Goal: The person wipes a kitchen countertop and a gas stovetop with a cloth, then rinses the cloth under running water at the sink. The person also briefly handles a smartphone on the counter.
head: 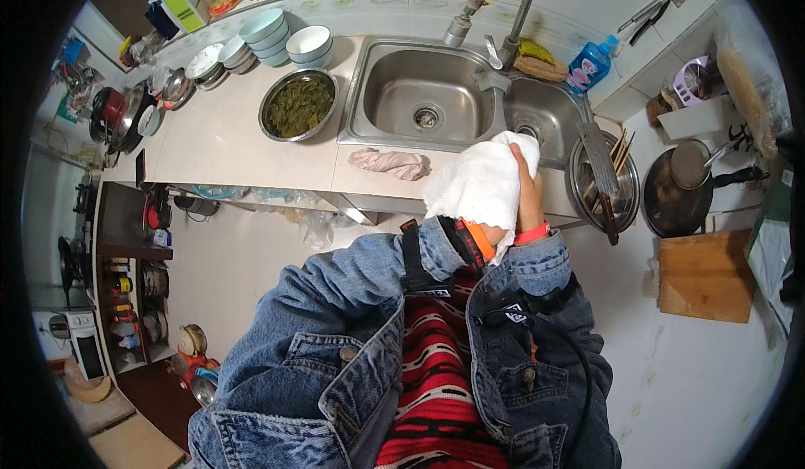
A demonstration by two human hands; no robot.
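Observation:
A white cloth (481, 180) hangs bunched over the front edge of the counter, before the small sink bowl. My right hand (530, 189) grips its right side, with the fingers along the fabric. The same cloth drapes over my left hand (495, 235), leaving only a little skin near the wrist in sight; its fingers are hidden. A twisted pinkish cloth (391, 163) lies on the counter left of the white one. Behind them is a double-bowl steel sink (352, 117) with a curved faucet (525, 4).
A steel bowl of dark green leaves (299, 105) stands left of the sink, near stacked bowls (267, 35). To the right, a cleaver (597, 161) rests across a steel basin (575, 195) holding chopsticks. Beyond are a wok (670, 208), a wooden board (704, 274) and a blue detergent bottle (590, 66).

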